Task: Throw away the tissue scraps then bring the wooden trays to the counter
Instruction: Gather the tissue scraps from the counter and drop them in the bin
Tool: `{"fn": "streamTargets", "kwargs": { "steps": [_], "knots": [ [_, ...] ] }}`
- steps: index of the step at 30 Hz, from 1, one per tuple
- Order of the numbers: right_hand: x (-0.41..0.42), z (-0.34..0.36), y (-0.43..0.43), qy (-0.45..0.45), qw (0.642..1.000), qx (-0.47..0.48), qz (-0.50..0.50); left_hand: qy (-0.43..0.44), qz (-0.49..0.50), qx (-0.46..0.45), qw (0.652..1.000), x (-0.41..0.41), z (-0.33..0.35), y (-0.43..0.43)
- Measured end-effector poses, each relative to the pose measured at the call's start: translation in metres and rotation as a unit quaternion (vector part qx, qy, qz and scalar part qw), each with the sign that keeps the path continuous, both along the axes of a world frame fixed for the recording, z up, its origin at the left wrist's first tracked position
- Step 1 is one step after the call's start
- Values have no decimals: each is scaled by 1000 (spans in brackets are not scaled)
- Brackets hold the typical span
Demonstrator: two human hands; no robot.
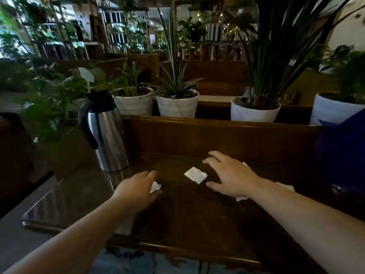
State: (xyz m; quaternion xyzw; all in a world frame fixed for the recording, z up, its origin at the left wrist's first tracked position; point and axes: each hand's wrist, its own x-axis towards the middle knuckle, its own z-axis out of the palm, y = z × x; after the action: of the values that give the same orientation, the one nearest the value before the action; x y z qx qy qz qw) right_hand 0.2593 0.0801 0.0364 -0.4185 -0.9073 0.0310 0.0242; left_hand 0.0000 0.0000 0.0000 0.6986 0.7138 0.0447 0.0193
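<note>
A flat white tissue square [196, 175] lies on the dark wooden table [187, 218], between my two hands. My left hand [136, 189] rests low over a crumpled white tissue scrap [156, 187], thumb and fingers touching it; whether it is gripped I cannot tell. My right hand [229, 175] hovers with fingers spread just right of the square, holding nothing. More white tissue scraps [241, 198] peek out beneath my right wrist and forearm, one of them [285, 186] to the right. No wooden tray is distinguishable in this dim view.
A steel thermos jug [105, 133] with a black handle stands at the table's far left. White plant pots [177, 105] line the ledge behind a wooden bench back [217, 135]. A purple object [341, 151] sits at the right edge.
</note>
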Motion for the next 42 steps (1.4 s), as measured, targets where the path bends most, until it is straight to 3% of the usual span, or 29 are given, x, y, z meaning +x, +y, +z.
{"fn": "streamTargets", "kwargs": {
  "steps": [6,10,19,29,36,42],
  "knots": [
    [-17,-21,9,-1,999,-34,-37,11,6,-36,999,-10,-25,15],
    [-22,-35,19,-8,998,-48,-42,67,8,-23,997,-13,-32,25],
    [-27,-47,50,23,998,-52,-24,73,-19,-3,997,0,-26,20],
    [-41,-68,83,17,996,-83,-6,67,-57,153,984,39,-1,3],
    [-18,-69,88,64,997,-40,35,72,-103,188,974,63,3,14],
    [34,-41,92,86,995,-23,53,81,-146,110,980,108,3,47]
  ]
}}
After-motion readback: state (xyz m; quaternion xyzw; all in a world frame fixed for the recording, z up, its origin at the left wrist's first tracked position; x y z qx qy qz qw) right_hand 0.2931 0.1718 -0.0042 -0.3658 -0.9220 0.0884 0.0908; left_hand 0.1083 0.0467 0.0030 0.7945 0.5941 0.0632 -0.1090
